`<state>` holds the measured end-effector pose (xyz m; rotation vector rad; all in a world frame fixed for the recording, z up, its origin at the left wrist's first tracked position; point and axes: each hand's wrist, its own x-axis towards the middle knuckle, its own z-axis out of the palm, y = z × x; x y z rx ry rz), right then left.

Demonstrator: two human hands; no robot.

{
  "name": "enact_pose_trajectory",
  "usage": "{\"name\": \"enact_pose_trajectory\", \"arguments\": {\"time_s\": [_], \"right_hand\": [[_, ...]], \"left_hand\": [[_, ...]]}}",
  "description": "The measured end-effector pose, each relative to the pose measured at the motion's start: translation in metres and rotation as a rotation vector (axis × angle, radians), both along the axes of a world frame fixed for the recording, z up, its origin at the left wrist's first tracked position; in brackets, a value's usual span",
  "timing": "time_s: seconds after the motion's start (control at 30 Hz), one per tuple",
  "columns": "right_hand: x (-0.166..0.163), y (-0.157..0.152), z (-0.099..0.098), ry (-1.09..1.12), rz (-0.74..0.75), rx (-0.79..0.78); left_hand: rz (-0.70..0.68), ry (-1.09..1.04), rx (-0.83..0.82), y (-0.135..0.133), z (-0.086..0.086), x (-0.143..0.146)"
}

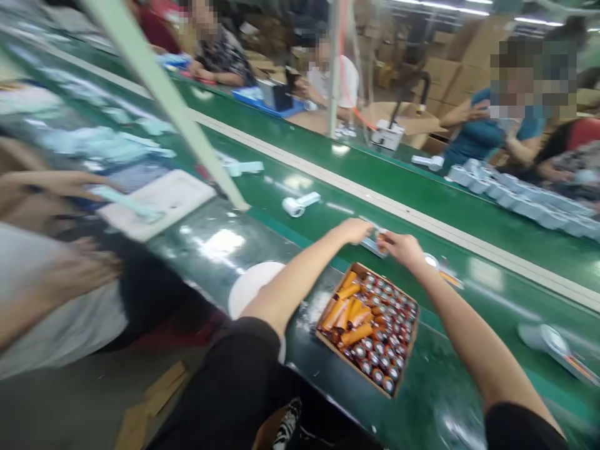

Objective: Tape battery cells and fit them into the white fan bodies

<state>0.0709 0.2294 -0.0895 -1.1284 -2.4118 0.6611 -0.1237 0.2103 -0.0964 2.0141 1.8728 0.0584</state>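
Note:
Both my arms reach out over the green belt (328, 212). My left hand (355, 230) and my right hand (398, 245) meet on a small white device (376, 242) lying at the belt's near edge. An orange cylinder shows between the fingers of my right hand, which are pinched on it. My left hand's fingers curl on the device's left end. Just below the hands stands a cardboard box (368, 328) full of orange batteries, several lying flat and the others upright.
More white devices lie on the belt: one (300, 203) to the left, one (555, 347) at the right. A white tray (159, 201) sits at the left beside a co-worker's arm (51, 184). Several people work across the belt. A slanted pale post (164, 94) crosses the view.

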Motion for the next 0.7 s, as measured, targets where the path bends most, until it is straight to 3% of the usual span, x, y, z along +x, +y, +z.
{"name": "enact_pose_trajectory", "arguments": {"time_s": [0.2, 0.3, 0.4, 0.57, 0.7], "right_hand": [[-0.057, -0.004, 0.025, 0.167, 0.079, 0.120], [-0.064, -0.005, 0.032, 0.169, 0.114, 0.168], [-0.042, -0.007, 0.025, 0.087, 0.119, 0.171], [0.027, -0.004, -0.001, -0.195, 0.064, 0.091], [0.040, 0.016, -0.015, -0.477, 0.149, 0.030]], "left_hand": [[0.247, 0.098, 0.069, -0.047, 0.031, -0.080], [0.303, 0.114, 0.097, -0.059, 0.041, -0.096], [0.264, 0.084, 0.093, -0.043, 0.031, -0.070], [0.060, -0.016, 0.038, 0.004, -0.007, 0.020], [0.003, -0.062, 0.051, 0.018, -0.023, 0.040]]}}
